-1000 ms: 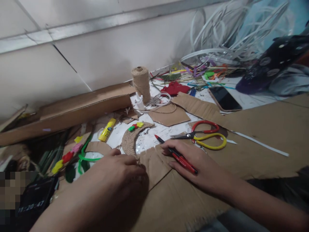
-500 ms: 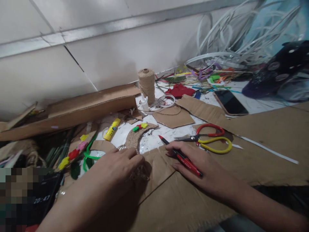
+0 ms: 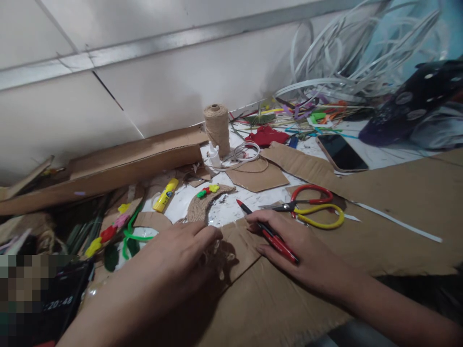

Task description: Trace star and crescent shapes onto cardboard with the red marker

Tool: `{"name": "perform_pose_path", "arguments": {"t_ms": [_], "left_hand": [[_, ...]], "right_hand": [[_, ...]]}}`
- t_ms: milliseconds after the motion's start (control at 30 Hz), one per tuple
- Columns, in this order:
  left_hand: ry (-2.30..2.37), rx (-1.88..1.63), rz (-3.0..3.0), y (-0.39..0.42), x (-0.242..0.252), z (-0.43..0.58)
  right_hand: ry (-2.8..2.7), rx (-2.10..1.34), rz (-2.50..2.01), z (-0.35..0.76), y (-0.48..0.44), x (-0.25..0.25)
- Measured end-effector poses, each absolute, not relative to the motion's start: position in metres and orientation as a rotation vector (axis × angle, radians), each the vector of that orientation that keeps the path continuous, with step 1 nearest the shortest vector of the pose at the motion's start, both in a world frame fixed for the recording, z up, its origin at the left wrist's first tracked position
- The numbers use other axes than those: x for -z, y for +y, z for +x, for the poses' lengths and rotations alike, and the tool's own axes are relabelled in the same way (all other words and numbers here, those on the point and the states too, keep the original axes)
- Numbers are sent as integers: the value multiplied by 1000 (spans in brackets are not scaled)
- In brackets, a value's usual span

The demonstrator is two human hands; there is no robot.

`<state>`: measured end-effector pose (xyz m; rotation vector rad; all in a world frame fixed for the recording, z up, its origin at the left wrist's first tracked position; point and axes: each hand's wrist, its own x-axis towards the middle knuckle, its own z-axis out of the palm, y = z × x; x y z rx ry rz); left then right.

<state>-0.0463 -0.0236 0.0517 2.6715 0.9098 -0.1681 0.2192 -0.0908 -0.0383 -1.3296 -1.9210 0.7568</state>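
Observation:
My left hand (image 3: 177, 260) lies on the brown cardboard sheet (image 3: 379, 226), its fingers closed over a loose tangle of jute twine (image 3: 220, 255). Just beyond it sits a twine-wrapped crescent (image 3: 202, 207) with small green, red and yellow decorations. My right hand (image 3: 289, 246) rests flat on the cardboard, a red pen (image 3: 267, 231) tucked between its fingers and pointing up and left. Red and yellow scissors (image 3: 311, 207) lie shut right beyond that hand.
A twine spool (image 3: 217, 127) and small glue bottle (image 3: 214, 155) stand near the wall. A yellow glue stick (image 3: 165, 194), a phone (image 3: 342, 153), cardboard pieces, green pipe cleaners (image 3: 132, 236), white strips and coloured scraps are scattered about. A dark bag (image 3: 412, 103) sits far right.
My left hand has slid right and pulled a loose tangle of twine onto the cardboard, away from the crescent. My right hand with the pen has stayed in place.

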Motion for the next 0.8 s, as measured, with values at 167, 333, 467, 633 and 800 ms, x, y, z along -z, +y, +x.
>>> {"name": "perform_pose_path", "arguments": {"t_ms": [167, 333, 467, 633, 800], "left_hand": [[982, 40, 2648, -22, -51, -41], [993, -93, 2523, -20, -47, -25], [1075, -149, 2476, -20, -29, -20], [1190, -110, 2637, -14, -12, -22], [1469, 118, 2864, -4, -20, -30]], "right_hand": [[-1917, -753, -1319, 219, -90, 38], [-1923, -743, -1302, 218, -89, 38], [-1931, -731, -1309, 218, -90, 38], [-1934, -697, -1296, 218, -90, 39], [-1922, -695, -1320, 217, -90, 39]]}}
